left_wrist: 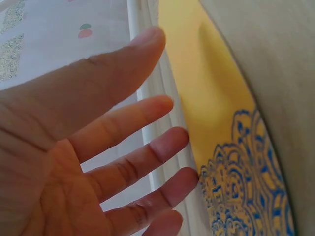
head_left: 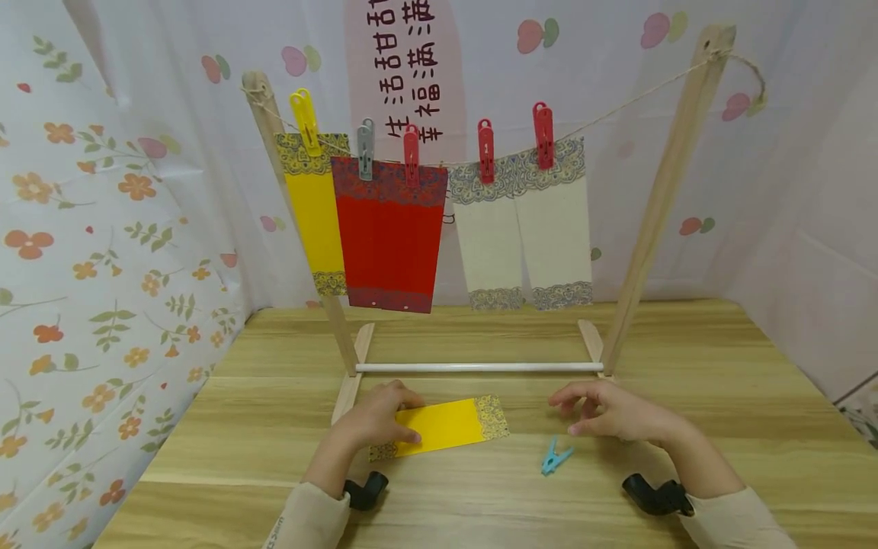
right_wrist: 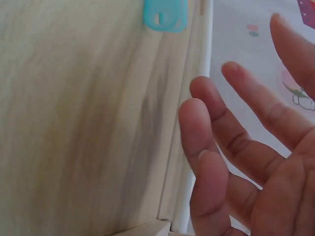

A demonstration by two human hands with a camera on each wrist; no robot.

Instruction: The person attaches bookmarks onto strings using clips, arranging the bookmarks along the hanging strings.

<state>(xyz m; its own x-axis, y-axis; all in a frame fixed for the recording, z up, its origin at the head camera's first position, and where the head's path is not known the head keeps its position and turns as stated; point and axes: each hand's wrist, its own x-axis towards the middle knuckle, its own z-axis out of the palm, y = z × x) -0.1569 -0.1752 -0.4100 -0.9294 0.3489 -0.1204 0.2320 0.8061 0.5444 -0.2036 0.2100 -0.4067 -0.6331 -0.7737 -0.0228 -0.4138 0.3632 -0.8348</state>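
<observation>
A yellow strip (head_left: 442, 428) with blue lace-like patterned ends lies on the table in front of the wooden rack. My left hand (head_left: 382, 415) is over its left part, thumb above the yellow face. In the left wrist view the fingers are spread and relaxed, with fingertips (left_wrist: 184, 179) right at the strip's (left_wrist: 209, 83) edge. To the right, a light blue clothespin (head_left: 554, 457) rests on the wood. My right hand (head_left: 620, 412) hovers just beyond it, fingers loosely bent and holding nothing. The right wrist view shows the clothespin (right_wrist: 166, 14) at its top edge.
Behind the hands stands a wooden rack (head_left: 658, 206) with a white crossbar (head_left: 480, 367) and a string (head_left: 631, 99). Clipped on it hang a yellow strip (head_left: 315, 221), a red piece (head_left: 389, 244) and two cream strips (head_left: 555, 229). Patterned curtains (head_left: 116, 229) enclose the table.
</observation>
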